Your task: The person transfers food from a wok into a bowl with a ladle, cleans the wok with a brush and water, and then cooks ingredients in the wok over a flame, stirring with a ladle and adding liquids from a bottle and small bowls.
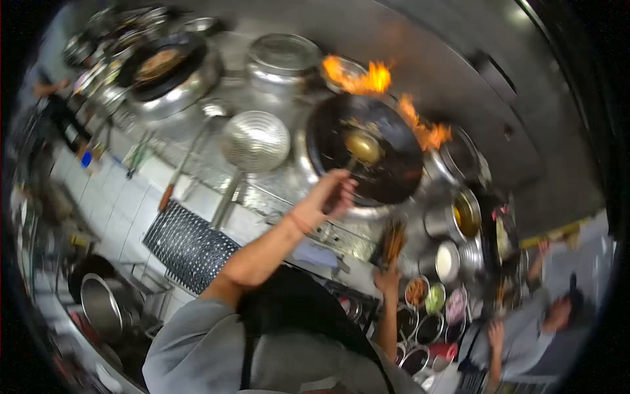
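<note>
My left hand (331, 195), with a red band at the wrist, is closed on the handle of a ladle. The ladle's bowl (364, 147) lies inside a dark wok (394, 178) on a burner, with a little food residue around it. Flames (359, 77) rise behind the wok's rim. Closer to my body, my right hand (387, 281) grips a brown wok brush (394, 240), bristles pointing up toward the stove; the brush is somewhat blurred.
A perforated strainer (256, 141) and a wooden-handled utensil (172, 189) lie left of the wok. Farther left is another wok (161, 65) holding food. Pots (467, 213) and ingredient bowls (434, 298) stand at the right. A co-worker (525, 328) is at lower right.
</note>
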Available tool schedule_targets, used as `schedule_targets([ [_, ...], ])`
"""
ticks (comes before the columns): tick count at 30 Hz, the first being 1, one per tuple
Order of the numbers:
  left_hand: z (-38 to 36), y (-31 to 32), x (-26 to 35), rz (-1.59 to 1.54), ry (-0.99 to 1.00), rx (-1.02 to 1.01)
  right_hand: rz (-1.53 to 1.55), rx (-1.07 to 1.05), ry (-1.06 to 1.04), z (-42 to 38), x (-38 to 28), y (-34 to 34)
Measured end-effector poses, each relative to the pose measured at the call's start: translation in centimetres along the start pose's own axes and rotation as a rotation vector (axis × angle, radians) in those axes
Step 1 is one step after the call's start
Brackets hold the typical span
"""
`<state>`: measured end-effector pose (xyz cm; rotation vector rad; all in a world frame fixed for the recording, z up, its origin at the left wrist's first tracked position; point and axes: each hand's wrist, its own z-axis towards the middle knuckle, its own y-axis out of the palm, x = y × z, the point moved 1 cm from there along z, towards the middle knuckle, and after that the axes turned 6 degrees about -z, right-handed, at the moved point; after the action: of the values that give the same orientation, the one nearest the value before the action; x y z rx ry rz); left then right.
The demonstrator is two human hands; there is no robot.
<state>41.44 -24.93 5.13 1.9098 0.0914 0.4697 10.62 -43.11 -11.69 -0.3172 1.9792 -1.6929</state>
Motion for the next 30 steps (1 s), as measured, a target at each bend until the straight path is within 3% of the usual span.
schedule_targets([
  [1,0.2,-1.0,0.2,-0.238,-0.078,-0.032,0.211,0.031,-0.084,1.5,1.4,0.1],
  [3,0.4,-3.0,0.9,-0.312,-0.13,-0.038,0.994,-0.305,0.239,1.3,0.1,-4.6],
  [5,0.2,-4.3,1.1,-0.362,-0.21,-0.067,1.45,-0.348,0.363,0.0,-1.5,-9.4],
  [7,0.3,-4.1,1.3,-0.438,-0.245,-0.017,1.679,-0.216,0.384,-0.4,-5.0,-12.5],
  [9,0.2,-3.8,1.7,-0.512,-0.289,0.034,1.736,-0.324,0.248,1.1,-8.8,-14.7],
  [11,0.1,-3.2,1.8,-0.621,-0.441,-0.017,1.641,-0.415,0.1,3.9,-12.4,-15.3],
  [13,0.6,-3.6,1.7,-0.636,-0.432,-0.054,1.292,-0.403,-0.13,8.9,-14.3,-14.3],
  [15,0.8,-3.8,1.8,-0.694,-0.48,-0.065,0.757,-0.213,-0.213,12.8,-18.0,-13.2],
  [16,0.7,-3.9,1.8,-0.694,-0.477,-0.07,0.755,-0.211,-0.219,14.5,-19.8,-13.5],
  [18,0.6,-3.9,1.7,-0.776,-0.421,-0.089,0.077,-0.33,-0.333,16.9,-22.4,-14.2],
  [19,0.3,-4.0,1.3,-0.781,-0.421,-0.093,0.071,-0.33,-0.334,16.9,-22.5,-14.2],
  [21,0.0,-4.5,1.6,-0.902,-0.399,-0.153,-0.465,0.186,-0.577,17.5,-24.1,-14.7],
  [23,0.4,-5.3,2.0,-0.913,-0.383,-0.18,-0.467,0.215,-0.498,15.3,-25.9,-14.9],
  [26,0.2,-5.3,1.4,-0.937,-0.385,-0.198,-0.349,0.091,-0.67,17.8,-24.0,-14.0],
  [28,-0.2,-5.5,1.1,-0.958,-0.392,-0.216,-0.547,0.114,-0.557,18.1,-24.6,-14.6],
  [29,-0.1,-5.5,1.3,-0.982,-0.383,-0.251,-0.542,0.26,-0.557,16.6,-25.0,-14.1],
  [30,0.2,-6.4,1.2,-0.997,-0.407,-0.292,-0.489,0.197,-0.534,15.5,-25.2,-14.1],
])
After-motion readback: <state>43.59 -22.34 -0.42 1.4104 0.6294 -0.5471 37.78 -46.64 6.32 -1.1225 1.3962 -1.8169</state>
